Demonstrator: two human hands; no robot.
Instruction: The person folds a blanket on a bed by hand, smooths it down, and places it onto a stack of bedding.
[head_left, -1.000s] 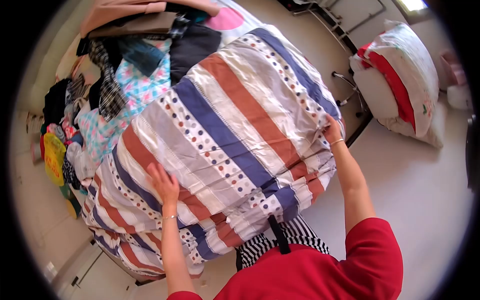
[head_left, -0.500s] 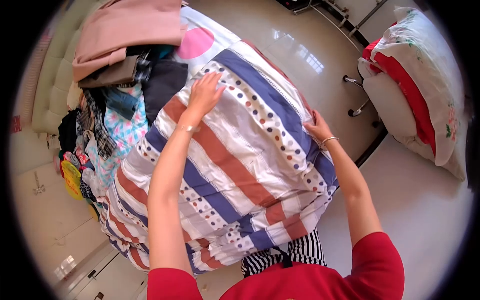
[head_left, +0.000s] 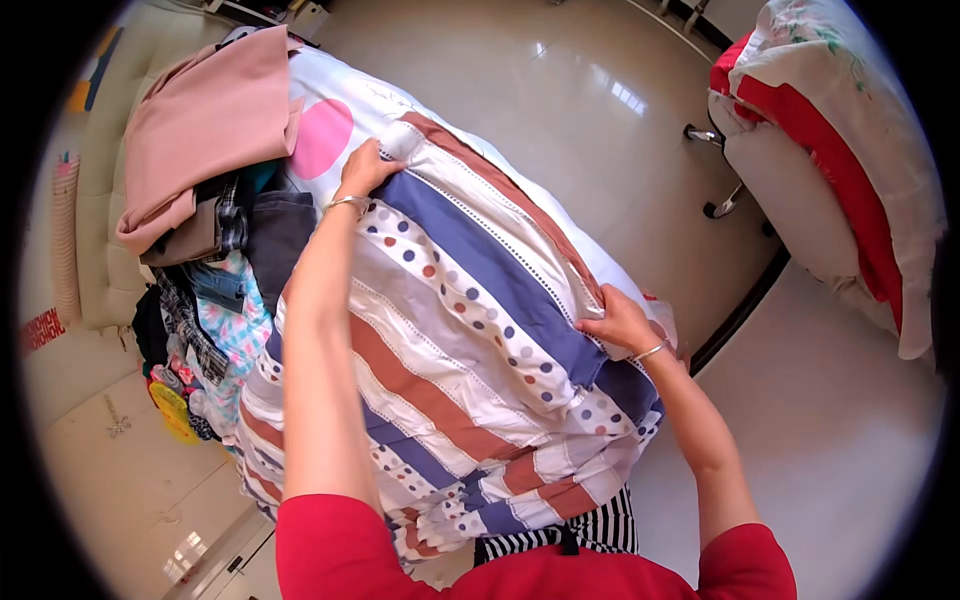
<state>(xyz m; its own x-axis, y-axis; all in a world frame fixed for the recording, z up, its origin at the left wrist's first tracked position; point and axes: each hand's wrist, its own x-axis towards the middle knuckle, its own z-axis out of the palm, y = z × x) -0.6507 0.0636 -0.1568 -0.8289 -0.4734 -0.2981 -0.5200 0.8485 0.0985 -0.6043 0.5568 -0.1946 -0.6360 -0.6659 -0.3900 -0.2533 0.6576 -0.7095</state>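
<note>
A bed cover with white, blue, rust and dotted stripes lies spread and wrinkled across the bed before me, its near part bunched close to my body. At its far left corner, my left hand is closed on the edge of the cloth. My right hand pinches the same cover along its right side, thumb toward the blue stripe. Between the hands the far border of the cover runs fairly straight. Under it shows a white sheet with a pink circle. The fingertips of both hands are partly hidden by the cloth.
Left of the cover lie a folded pink garment, dark trousers and a pile of mixed clothes. A padded headboard stands behind them. To the right, a wheeled chair bears red and white bedding.
My left hand has gone from lying flat on the cover to gripping its far corner. The right hand now pinches the right side. The view has shifted, showing more of the white sheet.
</note>
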